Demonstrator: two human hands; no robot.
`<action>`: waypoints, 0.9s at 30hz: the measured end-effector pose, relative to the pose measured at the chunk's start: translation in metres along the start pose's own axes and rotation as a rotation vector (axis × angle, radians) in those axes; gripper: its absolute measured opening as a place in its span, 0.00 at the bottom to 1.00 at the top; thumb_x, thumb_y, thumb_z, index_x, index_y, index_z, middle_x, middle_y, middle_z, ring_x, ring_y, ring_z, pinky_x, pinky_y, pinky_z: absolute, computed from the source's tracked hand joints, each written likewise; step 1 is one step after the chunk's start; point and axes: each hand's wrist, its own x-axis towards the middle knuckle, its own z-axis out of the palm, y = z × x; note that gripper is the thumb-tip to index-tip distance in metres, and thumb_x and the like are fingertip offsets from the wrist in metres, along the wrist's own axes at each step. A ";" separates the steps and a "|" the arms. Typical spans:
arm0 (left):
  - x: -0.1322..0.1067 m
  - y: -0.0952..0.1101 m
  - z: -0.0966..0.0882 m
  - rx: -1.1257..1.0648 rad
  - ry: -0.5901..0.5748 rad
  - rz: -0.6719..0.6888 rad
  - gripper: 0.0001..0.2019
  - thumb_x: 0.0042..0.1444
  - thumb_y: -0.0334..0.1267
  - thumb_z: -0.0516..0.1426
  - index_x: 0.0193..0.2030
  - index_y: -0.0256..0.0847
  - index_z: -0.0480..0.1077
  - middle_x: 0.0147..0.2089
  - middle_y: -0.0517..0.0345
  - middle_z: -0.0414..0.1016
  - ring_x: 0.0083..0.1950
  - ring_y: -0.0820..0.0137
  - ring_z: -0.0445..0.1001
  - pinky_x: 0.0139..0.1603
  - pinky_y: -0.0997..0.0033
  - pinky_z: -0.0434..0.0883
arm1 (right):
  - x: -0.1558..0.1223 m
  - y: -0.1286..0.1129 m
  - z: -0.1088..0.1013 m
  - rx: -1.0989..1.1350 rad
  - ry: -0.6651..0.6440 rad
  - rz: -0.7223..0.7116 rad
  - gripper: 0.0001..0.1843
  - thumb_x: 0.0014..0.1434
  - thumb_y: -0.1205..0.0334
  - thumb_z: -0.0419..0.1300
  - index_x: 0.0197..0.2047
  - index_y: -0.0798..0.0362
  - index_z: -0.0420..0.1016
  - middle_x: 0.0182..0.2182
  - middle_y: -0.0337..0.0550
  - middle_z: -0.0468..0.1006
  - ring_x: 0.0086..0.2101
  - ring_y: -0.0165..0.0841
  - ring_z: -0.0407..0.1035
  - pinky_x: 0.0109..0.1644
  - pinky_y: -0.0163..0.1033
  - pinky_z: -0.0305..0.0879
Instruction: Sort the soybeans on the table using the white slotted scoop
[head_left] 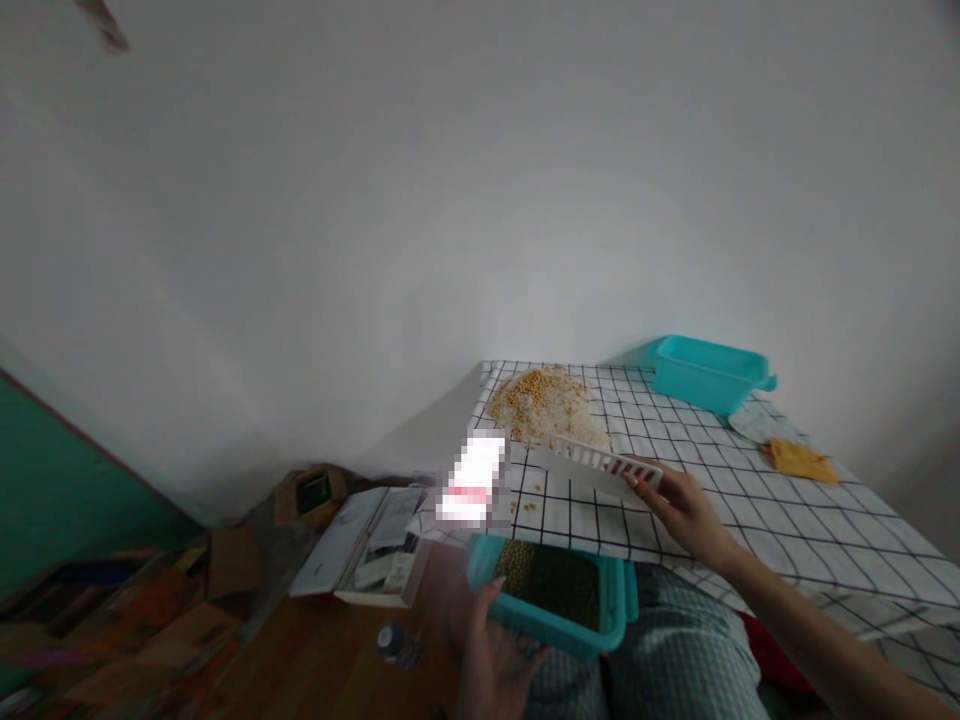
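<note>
My right hand (684, 512) is closed on the edge of a white slotted tray (592, 463), held just above a table covered with a black-and-white checked cloth (750, 480). My left hand (495, 655) grips the near rim of a teal basin (551, 592) holding dark green beans, which rests on my lap below the table's edge. A heap of yellow beans mixed with white grains (544, 405) lies on the cloth just beyond the slotted tray. A few loose beans are scattered near the table's front edge.
A second teal basin (709, 372) stands at the back of the table. An orange cloth (799, 460) and a white wrapper lie to its right. On the wooden floor at left are an open white box (360, 545), cardboard boxes (232, 560) and a small bottle (394, 642).
</note>
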 end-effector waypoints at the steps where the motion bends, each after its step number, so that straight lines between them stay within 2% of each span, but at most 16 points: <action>1: -0.002 0.000 0.002 -0.002 0.004 -0.002 0.26 0.50 0.48 0.61 0.55 0.41 0.66 0.45 0.48 0.79 0.41 0.57 0.77 0.38 0.60 0.71 | 0.005 0.001 0.004 -0.013 -0.021 -0.020 0.15 0.64 0.54 0.55 0.52 0.44 0.75 0.45 0.44 0.81 0.41 0.42 0.75 0.44 0.47 0.73; 5: -0.005 0.001 0.005 0.003 0.009 0.022 0.25 0.51 0.46 0.61 0.55 0.40 0.66 0.45 0.48 0.79 0.40 0.58 0.77 0.37 0.60 0.72 | 0.012 0.003 0.014 -0.004 -0.132 -0.092 0.16 0.65 0.55 0.53 0.55 0.41 0.73 0.50 0.42 0.78 0.48 0.42 0.73 0.51 0.49 0.71; 8: -0.005 0.000 0.006 0.018 0.024 0.030 0.26 0.50 0.45 0.61 0.55 0.39 0.66 0.44 0.48 0.80 0.41 0.57 0.77 0.35 0.60 0.72 | 0.010 -0.001 0.017 0.035 -0.186 -0.137 0.16 0.66 0.56 0.53 0.54 0.40 0.74 0.50 0.41 0.78 0.49 0.41 0.73 0.53 0.49 0.69; 13: 0.001 0.001 0.002 0.027 0.009 0.022 0.27 0.50 0.47 0.61 0.55 0.39 0.66 0.44 0.48 0.80 0.40 0.56 0.78 0.33 0.60 0.72 | 0.003 -0.010 0.015 0.080 -0.292 -0.168 0.16 0.65 0.58 0.54 0.54 0.39 0.74 0.47 0.40 0.80 0.46 0.37 0.75 0.48 0.44 0.72; 18: 0.009 0.001 -0.008 0.012 -0.033 -0.001 0.27 0.49 0.47 0.62 0.55 0.39 0.66 0.44 0.48 0.80 0.40 0.56 0.77 0.32 0.59 0.72 | -0.009 -0.015 0.004 0.093 -0.297 -0.103 0.14 0.64 0.58 0.56 0.51 0.39 0.76 0.43 0.39 0.82 0.41 0.36 0.76 0.43 0.41 0.74; 21: 0.009 0.000 -0.010 0.026 -0.017 0.027 0.27 0.48 0.47 0.63 0.54 0.40 0.67 0.46 0.48 0.80 0.42 0.55 0.77 0.34 0.59 0.73 | -0.010 -0.011 -0.005 0.102 -0.231 -0.029 0.14 0.64 0.57 0.57 0.51 0.40 0.76 0.45 0.41 0.81 0.42 0.38 0.76 0.44 0.42 0.74; 27: 0.002 0.000 -0.004 0.041 0.009 0.028 0.24 0.48 0.46 0.62 0.52 0.40 0.68 0.43 0.50 0.80 0.38 0.58 0.78 0.32 0.62 0.72 | 0.013 0.018 -0.023 0.188 0.072 0.095 0.14 0.61 0.51 0.59 0.47 0.45 0.78 0.42 0.43 0.82 0.41 0.41 0.75 0.44 0.45 0.73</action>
